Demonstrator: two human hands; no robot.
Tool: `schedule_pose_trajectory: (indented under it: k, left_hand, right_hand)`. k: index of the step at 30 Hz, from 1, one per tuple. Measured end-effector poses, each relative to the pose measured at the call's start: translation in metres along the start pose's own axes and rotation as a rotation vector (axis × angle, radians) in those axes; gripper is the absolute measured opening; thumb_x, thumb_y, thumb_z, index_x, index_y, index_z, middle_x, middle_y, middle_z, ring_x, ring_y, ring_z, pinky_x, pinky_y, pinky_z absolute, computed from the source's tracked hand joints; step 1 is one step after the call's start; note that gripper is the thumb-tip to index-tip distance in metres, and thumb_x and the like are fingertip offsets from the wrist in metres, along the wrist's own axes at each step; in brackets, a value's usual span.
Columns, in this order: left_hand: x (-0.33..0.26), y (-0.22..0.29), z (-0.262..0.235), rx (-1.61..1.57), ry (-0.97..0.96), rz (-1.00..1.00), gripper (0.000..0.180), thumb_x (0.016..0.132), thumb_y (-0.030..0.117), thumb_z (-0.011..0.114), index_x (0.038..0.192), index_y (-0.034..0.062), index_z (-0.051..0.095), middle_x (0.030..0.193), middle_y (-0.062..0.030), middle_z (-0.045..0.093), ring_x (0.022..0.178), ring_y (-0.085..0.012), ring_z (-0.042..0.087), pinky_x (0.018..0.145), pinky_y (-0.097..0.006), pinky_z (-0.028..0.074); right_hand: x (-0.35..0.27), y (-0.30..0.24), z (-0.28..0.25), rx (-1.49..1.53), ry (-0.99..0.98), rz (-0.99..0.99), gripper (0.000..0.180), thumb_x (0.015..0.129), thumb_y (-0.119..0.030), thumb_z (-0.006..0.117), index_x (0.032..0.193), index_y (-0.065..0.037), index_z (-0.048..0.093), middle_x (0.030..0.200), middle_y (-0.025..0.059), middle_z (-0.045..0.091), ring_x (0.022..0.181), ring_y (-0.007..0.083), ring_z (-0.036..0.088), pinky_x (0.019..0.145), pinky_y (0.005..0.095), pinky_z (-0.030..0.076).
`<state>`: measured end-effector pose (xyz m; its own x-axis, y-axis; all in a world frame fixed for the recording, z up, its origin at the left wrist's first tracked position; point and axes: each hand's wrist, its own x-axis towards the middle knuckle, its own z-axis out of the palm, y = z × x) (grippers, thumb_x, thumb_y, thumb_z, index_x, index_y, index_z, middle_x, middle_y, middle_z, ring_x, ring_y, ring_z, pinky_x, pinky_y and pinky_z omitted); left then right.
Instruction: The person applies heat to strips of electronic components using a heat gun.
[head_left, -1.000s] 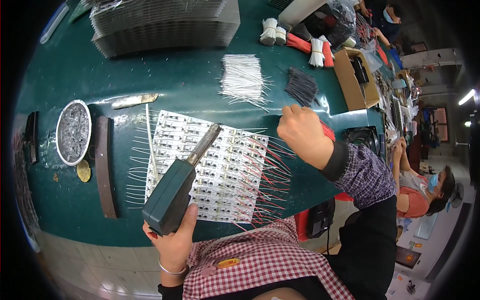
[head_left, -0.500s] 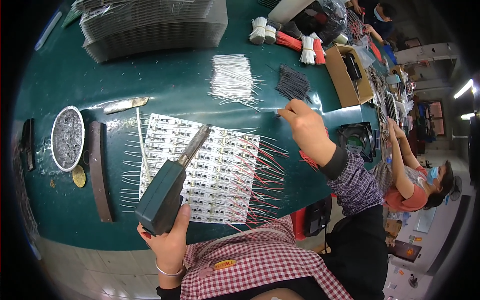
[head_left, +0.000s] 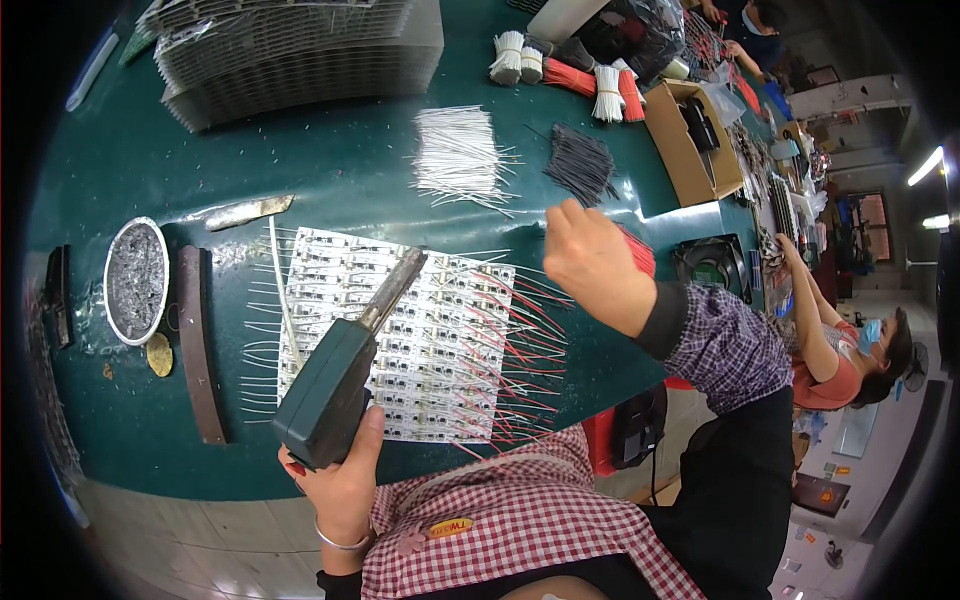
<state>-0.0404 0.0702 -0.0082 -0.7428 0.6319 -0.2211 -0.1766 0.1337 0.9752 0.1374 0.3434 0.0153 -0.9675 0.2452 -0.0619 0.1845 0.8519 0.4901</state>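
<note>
My left hand [head_left: 340,492] is closed round the handle of a dark green soldering gun [head_left: 325,390]. Its metal tip [head_left: 397,285] points up and to the right, over a white panel of small circuit boards [head_left: 425,375]. White wires [head_left: 262,365] stick out along the panel's left edge, red and white wires [head_left: 530,345] along its right. My right hand [head_left: 595,262] is closed in a pinch just beyond the panel's upper right corner; whatever its fingers hold is too hidden to name. Beyond that hand lies a pile of black wires [head_left: 580,165], with white wires [head_left: 458,155] left of it.
At left stand an oval dish of grey metal scraps [head_left: 137,280] and a brown bar [head_left: 197,345]. Stacked panels [head_left: 300,60] rise at the back. A cardboard box [head_left: 690,140], a black fan [head_left: 712,265] and red wires [head_left: 638,252] are at right. Co-workers [head_left: 840,350] sit beyond.
My right hand has drawn back a little from the black wires, toward the panel, showing more of the red wires beside it. My left hand keeps the soldering gun nearly still.
</note>
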Motion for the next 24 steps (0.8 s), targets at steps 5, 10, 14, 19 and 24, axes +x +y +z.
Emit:
schedule_pose_trajectory:
  k: [5, 10, 14, 19, 24]
  left_hand:
    - [-0.001, 0.010, 0.000, -0.067, -0.004, -0.119, 0.033, 0.078, 0.002, 0.082, 0.107, -0.0058, 0.067, 0.097, -0.0060, 0.069, 0.081, -0.0110, 0.061, 0.074, -0.025, 0.049]
    - [0.001, -0.001, -0.006, -0.023, 0.001, 0.001, 0.044, 0.077, -0.012, 0.069, 0.120, -0.0064, 0.061, 0.105, -0.0151, 0.068, 0.065, -0.0100, 0.057, 0.049, -0.021, 0.043]
    - [0.003, -0.002, -0.008, -0.001, -0.015, 0.022, 0.044, 0.077, -0.012, 0.069, 0.120, -0.0064, 0.061, 0.105, -0.0148, 0.068, 0.064, -0.0100, 0.056, 0.049, -0.022, 0.043]
    - [0.002, 0.001, -0.007, -0.023, 0.013, -0.023, 0.044, 0.077, -0.011, 0.070, 0.120, -0.0056, 0.061, 0.105, -0.0136, 0.069, 0.063, -0.0092, 0.056, 0.049, -0.022, 0.042]
    - [0.005, 0.001, -0.006, 0.000, 0.001, -0.041, 0.044, 0.077, -0.010, 0.071, 0.119, -0.0053, 0.062, 0.105, -0.0132, 0.069, 0.063, -0.0090, 0.056, 0.048, -0.021, 0.042]
  right_hand:
    - [0.004, -0.009, 0.003, 0.023, -0.074, -0.068, 0.010, 0.061, -0.014, 0.066, 0.060, -0.005, 0.067, 0.077, 0.0081, 0.053, 0.082, 0.0239, 0.054, 0.064, 0.0307, 0.047]
    - [0.000, -0.006, 0.008, 0.028, -0.084, -0.020, 0.010, 0.062, -0.013, 0.067, 0.061, -0.003, 0.066, 0.079, 0.0099, 0.055, 0.084, 0.0243, 0.055, 0.065, 0.0301, 0.049]
    - [-0.003, -0.005, 0.010, 0.032, -0.133, 0.017, 0.013, 0.064, -0.012, 0.067, 0.073, -0.002, 0.067, 0.080, 0.0093, 0.056, 0.085, 0.0235, 0.056, 0.066, 0.0295, 0.050]
    - [0.010, -0.002, -0.018, 0.329, 0.078, 0.094, 0.015, 0.068, -0.003, 0.064, 0.083, 0.000, 0.065, 0.083, 0.0093, 0.056, 0.082, 0.0261, 0.057, 0.066, 0.0328, 0.050]
    - [0.022, -0.034, -0.018, 0.819, 0.387, 0.271, 0.025, 0.068, 0.007, 0.061, 0.090, -0.004, 0.068, 0.089, 0.0076, 0.062, 0.085, 0.0272, 0.061, 0.069, 0.0362, 0.052]
